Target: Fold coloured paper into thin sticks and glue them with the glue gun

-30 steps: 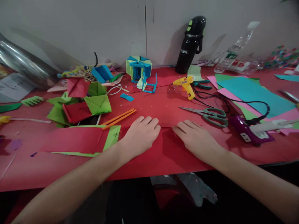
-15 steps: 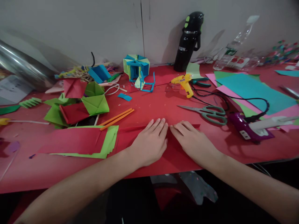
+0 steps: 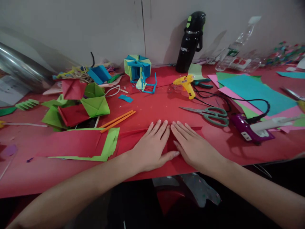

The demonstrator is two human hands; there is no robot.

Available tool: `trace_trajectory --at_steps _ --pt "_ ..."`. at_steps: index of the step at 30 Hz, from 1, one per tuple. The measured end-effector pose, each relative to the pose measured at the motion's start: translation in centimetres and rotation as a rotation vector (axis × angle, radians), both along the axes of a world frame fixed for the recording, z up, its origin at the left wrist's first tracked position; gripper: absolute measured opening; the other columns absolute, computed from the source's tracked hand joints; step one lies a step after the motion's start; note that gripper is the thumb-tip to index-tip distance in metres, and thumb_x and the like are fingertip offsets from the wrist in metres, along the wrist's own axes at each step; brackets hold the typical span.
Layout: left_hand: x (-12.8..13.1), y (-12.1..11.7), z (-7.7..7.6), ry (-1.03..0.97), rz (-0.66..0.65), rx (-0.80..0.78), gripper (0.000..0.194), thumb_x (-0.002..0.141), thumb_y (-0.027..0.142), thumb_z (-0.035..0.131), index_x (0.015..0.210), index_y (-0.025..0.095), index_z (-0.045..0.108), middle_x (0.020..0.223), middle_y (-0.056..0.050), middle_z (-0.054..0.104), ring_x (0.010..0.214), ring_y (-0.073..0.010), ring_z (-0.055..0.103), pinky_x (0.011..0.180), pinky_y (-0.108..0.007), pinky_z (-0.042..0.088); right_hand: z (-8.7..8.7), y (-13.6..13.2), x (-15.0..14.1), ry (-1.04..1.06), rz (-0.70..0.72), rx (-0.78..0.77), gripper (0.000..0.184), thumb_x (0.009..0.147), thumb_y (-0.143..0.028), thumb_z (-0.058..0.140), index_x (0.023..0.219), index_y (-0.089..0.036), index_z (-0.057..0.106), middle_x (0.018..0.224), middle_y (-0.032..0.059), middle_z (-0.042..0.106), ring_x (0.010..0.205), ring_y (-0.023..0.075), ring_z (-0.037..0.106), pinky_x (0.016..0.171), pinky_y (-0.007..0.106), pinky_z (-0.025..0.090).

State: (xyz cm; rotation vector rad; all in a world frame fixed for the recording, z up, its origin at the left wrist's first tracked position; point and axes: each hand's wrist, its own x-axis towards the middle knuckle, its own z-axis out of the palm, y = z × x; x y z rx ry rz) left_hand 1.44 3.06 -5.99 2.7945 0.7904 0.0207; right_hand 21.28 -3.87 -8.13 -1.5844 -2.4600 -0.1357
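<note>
A red sheet of paper (image 3: 130,140) lies near the table's front edge, with a narrow fold along its far side. My left hand (image 3: 152,146) rests flat on it, fingers stretched toward the fold and thumb out to the right. Beside it, my right hand (image 3: 192,143) also lies flat on the paper, its fingers extended and held close together. The fingertips of both hands nearly meet at the fold. Much of the sheet is covered by my hands. To the left sits a stack of red and green paper (image 3: 71,143), with two orange sticks (image 3: 118,121) touching its corner.
Right of my hands are scissors (image 3: 209,114), a purple power strip (image 3: 250,128) and coloured sheets (image 3: 259,92). Farther back stand a yellow glue gun (image 3: 186,84), a black flask (image 3: 189,44) and a blue-and-yellow paper lantern (image 3: 137,68). Folded paper pieces (image 3: 95,106) lie at left.
My right hand has flattened, its fingers straightening on the paper. My left thumb has spread toward the right hand. The whole view has shifted slightly.
</note>
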Motion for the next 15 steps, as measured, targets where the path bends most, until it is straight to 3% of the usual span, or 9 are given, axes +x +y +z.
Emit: trace_trajectory --at_steps 9,15 --pt "0.0 0.0 0.3 0.024 -0.001 -0.056 0.088 0.097 0.071 0.026 0.16 0.008 0.021 0.167 -0.018 0.009 0.155 -0.0354 0.004 0.126 -0.054 0.013 -0.1 -0.4 0.5 0.131 -0.035 -0.175 0.063 0.104 -0.036 0.036 0.157 -0.002 0.029 0.161 0.0219 0.03 0.153 0.0282 0.021 0.122 0.051 0.031" --pt "-0.3 0.2 0.5 0.018 -0.011 -0.071 0.089 0.096 0.073 0.026 0.159 0.009 0.023 0.167 -0.017 0.009 0.155 -0.0351 0.005 0.126 -0.054 0.014 0.6 -0.7 1.9 0.134 -0.062 -0.228 0.066 0.104 -0.044 0.037 0.156 -0.004 0.03 0.162 0.0182 0.032 0.151 0.0264 0.026 0.121 0.048 0.033"
